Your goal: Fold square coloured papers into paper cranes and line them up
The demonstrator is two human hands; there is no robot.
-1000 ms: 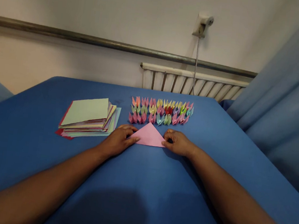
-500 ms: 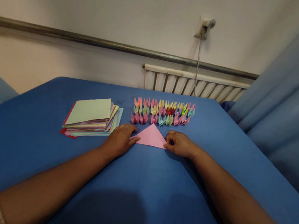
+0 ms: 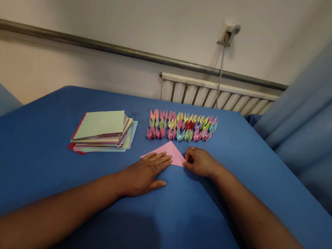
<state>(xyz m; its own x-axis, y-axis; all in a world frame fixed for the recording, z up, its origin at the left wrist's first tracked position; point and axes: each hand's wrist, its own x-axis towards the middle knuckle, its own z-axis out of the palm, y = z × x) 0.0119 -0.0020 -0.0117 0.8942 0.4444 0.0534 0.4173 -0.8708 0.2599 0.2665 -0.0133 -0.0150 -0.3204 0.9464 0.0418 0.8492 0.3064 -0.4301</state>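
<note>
Left hand (image 3: 143, 176) lies flat over the pink paper triangle (image 3: 176, 155), thumb spread wide, while the right hand (image 3: 202, 162) pinches its right corner! That triangle sits in from the blue surface's (image 3: 195, 211) far edge, folded paper cranes (image 3: 180, 125) standing between.

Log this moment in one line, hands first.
left hand: spread over pink paper triangle; right hand: at triangle's right corner; paper stack: left; small folded figures: beyond
</note>
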